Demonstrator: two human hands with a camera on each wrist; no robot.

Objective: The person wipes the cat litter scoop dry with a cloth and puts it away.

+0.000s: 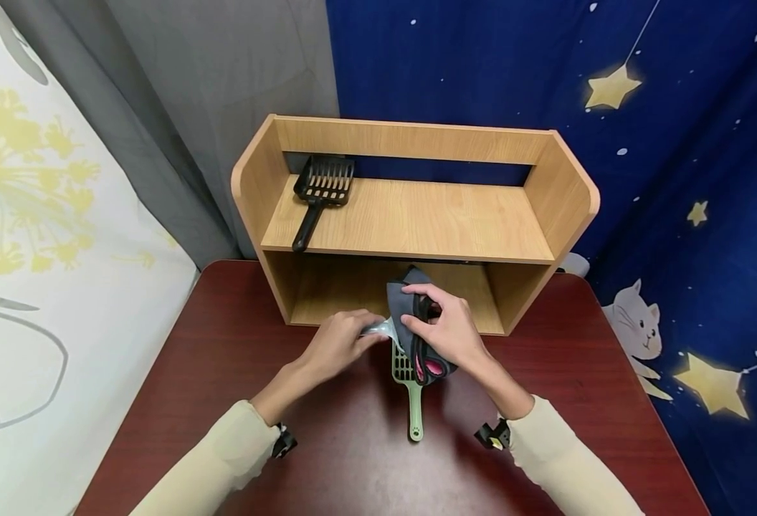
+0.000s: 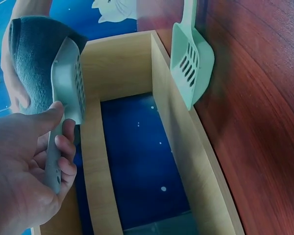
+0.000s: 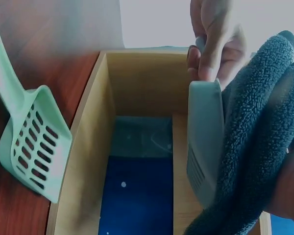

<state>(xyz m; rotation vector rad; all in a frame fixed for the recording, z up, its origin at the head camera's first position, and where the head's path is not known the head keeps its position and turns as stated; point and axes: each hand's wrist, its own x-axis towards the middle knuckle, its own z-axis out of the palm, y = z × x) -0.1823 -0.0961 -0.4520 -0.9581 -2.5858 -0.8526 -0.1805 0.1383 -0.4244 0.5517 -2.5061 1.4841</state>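
Observation:
My left hand (image 1: 335, 345) grips the handle of a pale grey-blue litter scoop (image 2: 66, 81), raised above the table before the shelf. In the right hand (image 1: 448, 326) is a folded dark grey cloth (image 1: 401, 304) with black edging and a bit of pink. The cloth lies against the scoop's slotted head and hides part of it. Below the hands, a light green litter scoop (image 1: 415, 408) rests on the table, its handle toward me; the cloth covers part of its head in the head view.
A two-level wooden shelf (image 1: 411, 247) stands at the back of the dark red table (image 1: 236, 380). On its upper board, at the left, lies a black litter scoop (image 1: 322, 188). Behind hang grey and blue star-patterned curtains (image 1: 456, 64).

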